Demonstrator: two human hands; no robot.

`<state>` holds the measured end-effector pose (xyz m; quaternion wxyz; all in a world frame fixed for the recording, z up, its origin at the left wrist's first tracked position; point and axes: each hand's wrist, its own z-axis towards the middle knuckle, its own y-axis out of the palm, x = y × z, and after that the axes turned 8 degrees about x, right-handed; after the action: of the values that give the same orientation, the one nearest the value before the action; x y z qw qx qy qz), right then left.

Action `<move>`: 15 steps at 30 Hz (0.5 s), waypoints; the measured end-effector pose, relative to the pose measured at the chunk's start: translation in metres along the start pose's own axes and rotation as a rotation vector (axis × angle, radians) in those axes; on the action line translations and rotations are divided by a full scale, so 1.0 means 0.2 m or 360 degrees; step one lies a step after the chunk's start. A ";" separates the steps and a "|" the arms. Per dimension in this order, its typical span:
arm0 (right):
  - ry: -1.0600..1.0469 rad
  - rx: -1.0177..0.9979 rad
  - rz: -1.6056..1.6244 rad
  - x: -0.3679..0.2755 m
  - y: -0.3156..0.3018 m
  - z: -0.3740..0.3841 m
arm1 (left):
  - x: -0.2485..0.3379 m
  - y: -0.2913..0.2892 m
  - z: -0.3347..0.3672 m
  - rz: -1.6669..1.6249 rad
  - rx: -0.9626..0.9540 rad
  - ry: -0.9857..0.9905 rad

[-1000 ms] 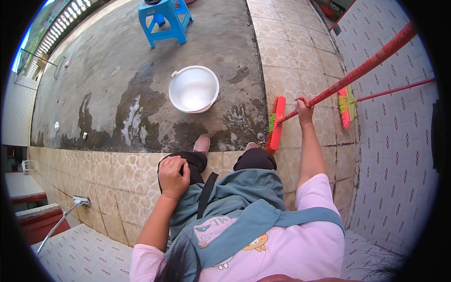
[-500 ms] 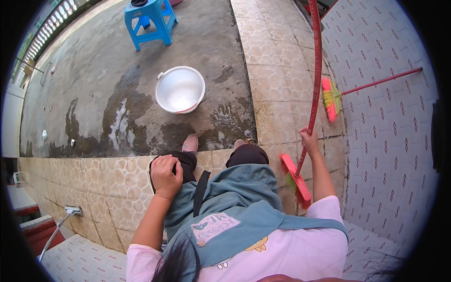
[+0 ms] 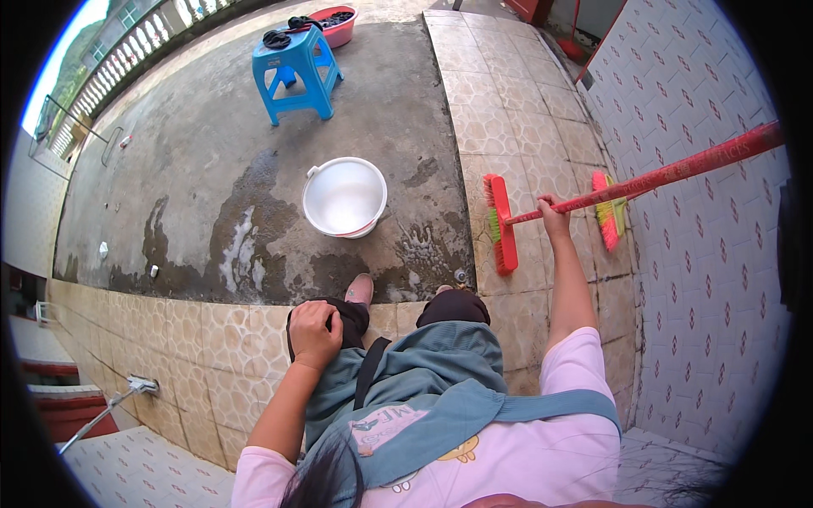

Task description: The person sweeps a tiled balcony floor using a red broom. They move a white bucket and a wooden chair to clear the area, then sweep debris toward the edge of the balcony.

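My right hand point(image 3: 554, 213) is closed round the red handle of a broom point(image 3: 506, 225), close to its head. The broom's red head, with red and green bristles, stands over the beige tiles, and the handle slants off toward the right wall. My left hand point(image 3: 317, 335) lies over my left knee and holds nothing; its fingertips curve out of sight. Ahead of my feet, a white bucket point(image 3: 345, 197) stands upright on damp concrete. A second broom point(image 3: 608, 210), with pink and yellow-green bristles, is beside the wall, partly behind the held handle.
A blue stool point(image 3: 297, 74) with dark items on top stands beyond the bucket, before a red basin point(image 3: 337, 32) of dark items. Foam point(image 3: 240, 251) lies on the concrete. A tiled wall point(image 3: 711, 254) rises at right. A floor tool point(image 3: 140, 386) with a grey head is at lower left.
The held broom has swung from pointing away from me to pointing right, its head moving forward and left. My right hand has moved forward. The left hand stays on the knee.
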<state>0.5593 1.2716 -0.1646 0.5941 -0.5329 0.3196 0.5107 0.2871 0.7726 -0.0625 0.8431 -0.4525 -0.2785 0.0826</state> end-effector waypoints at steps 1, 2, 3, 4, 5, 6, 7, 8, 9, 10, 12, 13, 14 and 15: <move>0.0037 0.0011 0.0004 0.01 0.01 -0.03 | 0.00 -0.01 -0.01 0.0004 -0.0013 -0.0002; 0.0076 0.0028 0.0006 0.01 0.00 -0.04 | 0.00 -0.01 -0.01 0.0006 -0.0028 0.0001; 0.0123 0.0033 -0.0007 0.02 0.00 -0.06 | 0.00 -0.01 0.00 0.0021 -0.0003 0.0005; 0.0256 0.0028 -0.0069 0.06 -0.04 -0.11 | 0.01 -0.02 -0.01 0.0022 -0.0022 -0.0009; 0.0370 0.0034 -0.0133 0.11 -0.10 -0.15 | 0.01 -0.01 0.00 0.0010 -0.0024 -0.0018; 0.0487 0.0046 -0.0195 0.16 -0.18 -0.20 | 0.01 -0.01 0.00 -0.0005 -0.0029 -0.0023; 0.0531 0.0055 -0.0213 0.18 -0.25 -0.29 | 0.00 -0.01 -0.01 -0.0005 -0.0043 -0.0034; 0.0572 0.0065 -0.0228 0.21 -0.34 -0.39 | 0.00 -0.01 -0.01 -0.0004 -0.0022 -0.0022; 0.0594 0.0039 -0.0228 0.23 -0.44 -0.47 | 0.00 0.00 -0.02 -0.0004 -0.0004 -0.0007; 0.0623 0.0024 -0.0236 0.24 -0.57 -0.55 | -0.01 0.01 -0.02 -0.0017 0.0006 0.0013; 0.0618 0.0085 -0.0246 0.21 -0.76 -0.71 | -0.01 0.00 -0.02 -0.0006 0.0017 0.0033; 0.0577 0.0138 -0.0248 0.19 -0.84 -0.78 | 0.00 0.00 -0.02 -0.0002 0.0008 0.0041; 0.0538 0.0190 -0.0252 0.16 -0.91 -0.86 | 0.01 0.00 -0.02 0.0002 -0.0003 0.0050; 0.0563 0.0237 -0.0232 0.14 -0.97 -0.95 | 0.00 0.01 -0.03 0.0010 0.0002 0.0084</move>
<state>0.7823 1.1141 -0.1744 0.6019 -0.5907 0.4163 0.3398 0.2906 0.7695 -0.0662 0.8501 -0.4549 -0.2548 0.0735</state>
